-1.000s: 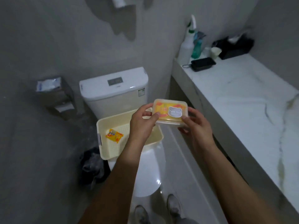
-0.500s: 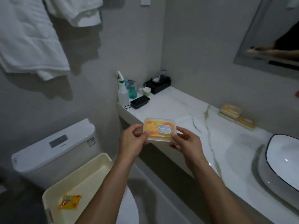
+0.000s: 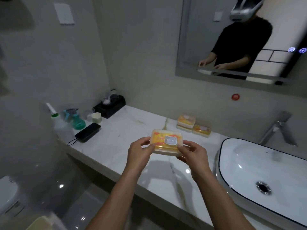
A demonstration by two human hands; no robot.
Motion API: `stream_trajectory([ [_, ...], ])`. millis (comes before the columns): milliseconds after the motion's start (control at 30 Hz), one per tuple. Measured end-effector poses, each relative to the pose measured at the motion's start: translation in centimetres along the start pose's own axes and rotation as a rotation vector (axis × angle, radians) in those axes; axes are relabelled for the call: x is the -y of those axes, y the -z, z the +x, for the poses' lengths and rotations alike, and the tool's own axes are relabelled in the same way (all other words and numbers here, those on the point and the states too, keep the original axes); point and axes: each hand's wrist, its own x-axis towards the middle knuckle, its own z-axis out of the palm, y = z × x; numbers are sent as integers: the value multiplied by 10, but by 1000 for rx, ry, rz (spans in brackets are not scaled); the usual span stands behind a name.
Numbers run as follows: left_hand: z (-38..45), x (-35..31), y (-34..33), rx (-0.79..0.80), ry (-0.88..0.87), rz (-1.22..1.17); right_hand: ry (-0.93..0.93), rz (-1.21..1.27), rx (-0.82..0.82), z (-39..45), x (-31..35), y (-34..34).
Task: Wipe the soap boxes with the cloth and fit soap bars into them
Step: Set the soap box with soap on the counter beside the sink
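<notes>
- Marble counter [image 3: 119, 141], white with grey veins, runs along the bathroom wall from the left corner to the sink [image 3: 259, 171] on the right.
- Both hands hold one soap box [image 3: 166, 141] in the air above the front part of the counter, near the left rim of the sink.
- Left hand [image 3: 138, 152] pinches the left end of the box, thumb on the lid and fingers curled under it.
- Right hand [image 3: 193, 154] grips the right end in the same way, thumb on top near the lid corner.
- The box has a clear lid with a grey bear-shaped sticker, and yellow and orange show through it; I cannot tell if a soap bar is inside.
- More soap boxes [image 3: 193, 126] wait at the back of the counter by the wall: two stacked, one more just beside them on the right.
- Between the held box and the left corner lies a black phone [image 3: 88, 132] with a cord, near the counter edge.
- Behind the phone stand a white spray bottle [image 3: 57, 120], a teal spray bottle [image 3: 77, 121] and a small pale cup [image 3: 96, 117].
- A black tray [image 3: 110, 106] with small items sits in the far corner.
- A metal tap [image 3: 277, 128] rises behind the sink.
- The mirror [image 3: 196, 47] above reflects the person in a dark shirt.
- At the lower left, parts of a white toilet [image 3: 8, 193] and a cream basket [image 3: 41, 223] are visible, blurred.
</notes>
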Motion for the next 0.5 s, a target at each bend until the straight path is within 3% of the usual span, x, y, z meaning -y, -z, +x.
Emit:
stream_trajectory([
  [500, 137, -2, -173, 315, -63, 68, -101, -99, -408, 144, -1, 92],
])
